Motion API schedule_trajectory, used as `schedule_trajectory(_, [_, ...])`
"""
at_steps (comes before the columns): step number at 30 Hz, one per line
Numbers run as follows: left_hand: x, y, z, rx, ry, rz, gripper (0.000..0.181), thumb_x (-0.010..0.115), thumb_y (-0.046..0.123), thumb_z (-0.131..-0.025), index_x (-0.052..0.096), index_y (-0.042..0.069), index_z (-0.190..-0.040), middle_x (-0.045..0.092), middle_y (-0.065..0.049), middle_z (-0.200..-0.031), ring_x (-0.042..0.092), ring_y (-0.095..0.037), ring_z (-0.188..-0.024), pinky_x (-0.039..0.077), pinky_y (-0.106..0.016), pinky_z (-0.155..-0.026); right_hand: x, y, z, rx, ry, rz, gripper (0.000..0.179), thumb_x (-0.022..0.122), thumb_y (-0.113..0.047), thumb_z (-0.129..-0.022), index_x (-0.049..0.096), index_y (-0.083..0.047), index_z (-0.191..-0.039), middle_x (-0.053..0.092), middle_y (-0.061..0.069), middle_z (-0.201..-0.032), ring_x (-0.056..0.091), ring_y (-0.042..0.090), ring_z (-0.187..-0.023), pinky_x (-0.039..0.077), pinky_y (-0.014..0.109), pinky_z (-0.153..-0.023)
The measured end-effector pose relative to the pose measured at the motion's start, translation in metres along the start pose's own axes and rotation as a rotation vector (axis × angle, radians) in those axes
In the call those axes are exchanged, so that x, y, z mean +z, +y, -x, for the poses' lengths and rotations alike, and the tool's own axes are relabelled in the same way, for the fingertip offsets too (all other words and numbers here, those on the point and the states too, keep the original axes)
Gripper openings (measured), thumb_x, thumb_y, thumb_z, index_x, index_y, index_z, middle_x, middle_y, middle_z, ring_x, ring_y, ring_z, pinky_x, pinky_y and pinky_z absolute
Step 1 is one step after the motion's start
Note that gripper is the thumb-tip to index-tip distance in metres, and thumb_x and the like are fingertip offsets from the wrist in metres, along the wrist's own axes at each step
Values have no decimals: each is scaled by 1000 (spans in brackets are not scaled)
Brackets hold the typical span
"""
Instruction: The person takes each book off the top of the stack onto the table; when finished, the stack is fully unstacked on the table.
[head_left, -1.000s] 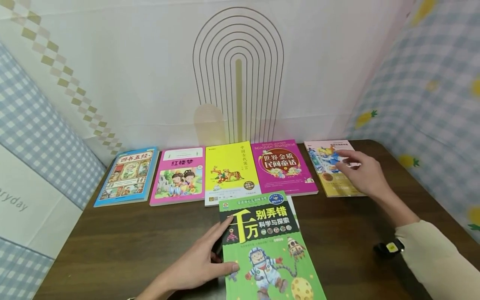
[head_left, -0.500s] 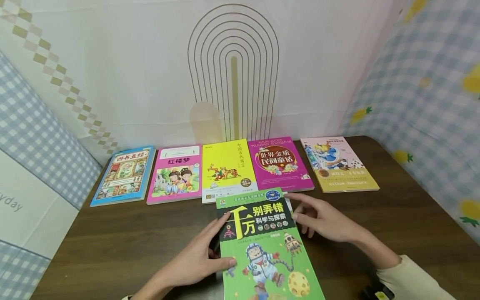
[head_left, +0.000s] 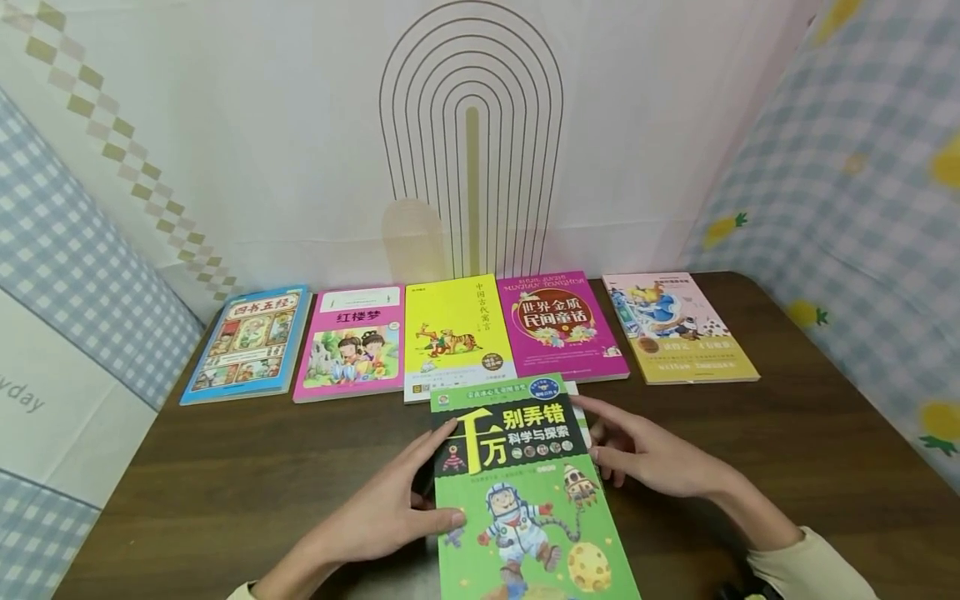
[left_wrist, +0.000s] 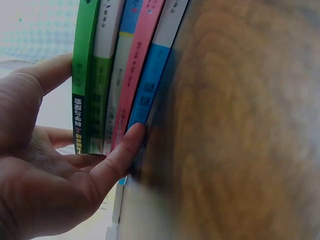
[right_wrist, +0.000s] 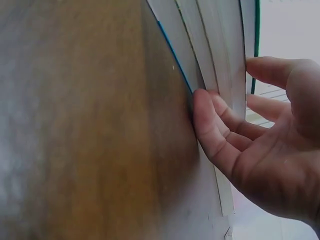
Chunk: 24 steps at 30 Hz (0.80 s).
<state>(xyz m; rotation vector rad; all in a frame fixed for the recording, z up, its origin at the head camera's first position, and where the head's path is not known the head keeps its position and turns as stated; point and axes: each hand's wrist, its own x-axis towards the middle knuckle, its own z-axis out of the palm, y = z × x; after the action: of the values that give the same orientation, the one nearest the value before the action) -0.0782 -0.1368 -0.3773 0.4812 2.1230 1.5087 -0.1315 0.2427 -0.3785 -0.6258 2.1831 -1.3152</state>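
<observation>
A stack of several books stands before me, topped by a green book with an astronaut on its cover. My left hand holds its spine side, index finger and thumb at the cover's edge. In the left wrist view, green, white, pink and blue spines show, the little finger reaching the lowest. On the opposite side my right hand holds the page edges, its fingers curled, one fingertip at the bottom blue-edged book.
Along the back of the wooden table lie a blue book, a pink book, a yellow book, a magenta book and a pink-and-gold book. Printed cloth hangs behind.
My right hand has come from the pink-and-gold book at the back right down to the stack's right side. That book stays on the table. My left hand stays on the stack.
</observation>
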Motion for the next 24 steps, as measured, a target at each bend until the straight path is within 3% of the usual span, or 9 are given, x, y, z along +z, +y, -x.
schedule_trajectory(6, [-13, 3, 3, -23, -8, -68, 97, 83, 30, -94, 22, 31, -170, 21, -22, -171, 64, -27, -118, 60, -23, -86, 3, 3, 0, -32, -43, 38, 75, 64, -22, -107, 23, -24, -170, 62, 15, -111, 63, 19, -77, 58, 31, -68])
schedule_trajectory(10, [-22, 4, 5, -34, 11, -141, 96, 84, 34, -92, 28, 30, -169, 32, -21, -165, 56, -30, -125, 60, -23, -85, 5, 6, 0, -55, -63, 22, 78, 67, -20, -105, 23, -24, -170, 65, 14, -104, 61, 14, -74, 54, 27, -65])
schedule_trajectory(13, [-26, 3, 6, -26, -6, -143, 95, 84, 33, -93, 28, 28, -169, 47, -20, -155, 59, -28, -119, 61, -25, -84, 5, 7, -1, -62, -72, 0, 77, 67, -19, -105, 24, -25, -169, 66, 15, -101, 60, 14, -72, 53, 27, -62])
schedule_trajectory(18, [-28, -1, 5, 19, -105, -70, 91, 79, 25, -97, 25, 24, -170, 67, -17, -134, 72, -23, -99, 60, -26, -85, 4, 9, -2, -67, -81, -18, 77, 66, -18, -106, 24, -25, -170, 66, 17, -101, 61, 15, -72, 53, 29, -61])
schedule_trajectory(24, [-32, -5, 4, 33, -165, 59, 91, 78, 15, -97, 24, 19, -170, 65, -21, -140, 74, -24, -93, 61, -27, -79, 4, 9, 0, -89, -90, -28, 77, 65, -16, -106, 23, -24, -170, 66, 16, -100, 61, 14, -72, 54, 29, -60])
